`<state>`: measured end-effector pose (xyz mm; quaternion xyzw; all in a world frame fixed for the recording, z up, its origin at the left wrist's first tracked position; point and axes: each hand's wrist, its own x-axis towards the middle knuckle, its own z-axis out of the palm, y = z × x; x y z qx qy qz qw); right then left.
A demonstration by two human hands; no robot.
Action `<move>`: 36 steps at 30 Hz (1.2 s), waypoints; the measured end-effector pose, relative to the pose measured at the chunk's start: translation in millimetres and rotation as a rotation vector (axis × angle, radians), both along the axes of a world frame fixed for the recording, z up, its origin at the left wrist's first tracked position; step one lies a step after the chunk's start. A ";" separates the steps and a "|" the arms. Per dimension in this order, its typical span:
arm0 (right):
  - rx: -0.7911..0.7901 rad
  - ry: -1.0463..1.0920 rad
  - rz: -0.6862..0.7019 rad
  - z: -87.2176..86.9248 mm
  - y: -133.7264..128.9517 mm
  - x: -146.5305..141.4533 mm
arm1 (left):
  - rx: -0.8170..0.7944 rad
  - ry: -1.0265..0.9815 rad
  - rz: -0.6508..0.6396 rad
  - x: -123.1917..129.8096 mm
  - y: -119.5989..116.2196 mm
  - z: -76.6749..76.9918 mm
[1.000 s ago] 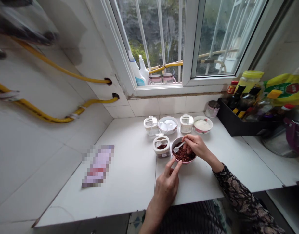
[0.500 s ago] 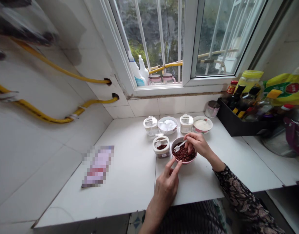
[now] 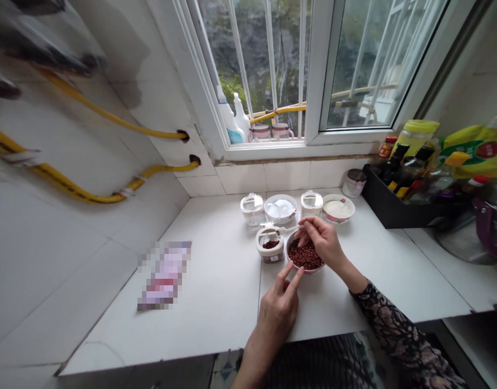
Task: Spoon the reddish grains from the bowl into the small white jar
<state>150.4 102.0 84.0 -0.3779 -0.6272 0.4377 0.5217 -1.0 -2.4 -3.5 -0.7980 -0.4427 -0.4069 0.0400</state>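
A bowl of dark red-brown peppercorn-like grains [image 3: 307, 256] stands on the white counter. My left hand [image 3: 279, 308] reaches from below, index and middle fingers stretched out with their tips on the bowl's near rim. Above the bowl, my right hand [image 3: 319, 240] pinches the handle of a small white spoon [image 3: 289, 228]. The spoon points left, its head over the back of an open-lidded clear jar [image 3: 271, 255], which has some of the same grains inside. Whether the spoon carries grains is too small to tell.
Behind stand two clear lidded jars [image 3: 252, 212], a bowl of white powder or crystals [image 3: 281, 208] and a bowl of pale granules [image 3: 338, 209]. At right are a black box of bottles [image 3: 394, 208] and a metal pot [image 3: 465, 237]. A blurred pinkish packet [image 3: 165, 278] lies left.
My right hand has lifted the spoon out of the grains and moved it left, over the open jar. My left hand stays at the bowl's rim. The view shifted slightly.
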 end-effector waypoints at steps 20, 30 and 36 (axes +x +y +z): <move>-0.123 -0.280 0.134 -5.0 6.2 26.4 | 0.006 -0.017 -0.004 0.9 -1.2 3.3; -0.229 -0.197 0.150 -7.9 10.8 28.9 | -0.013 -0.030 -0.003 1.3 -2.8 4.8; -0.335 -0.104 0.143 -5.5 13.1 33.0 | -0.033 -0.048 -0.013 1.9 -4.0 5.0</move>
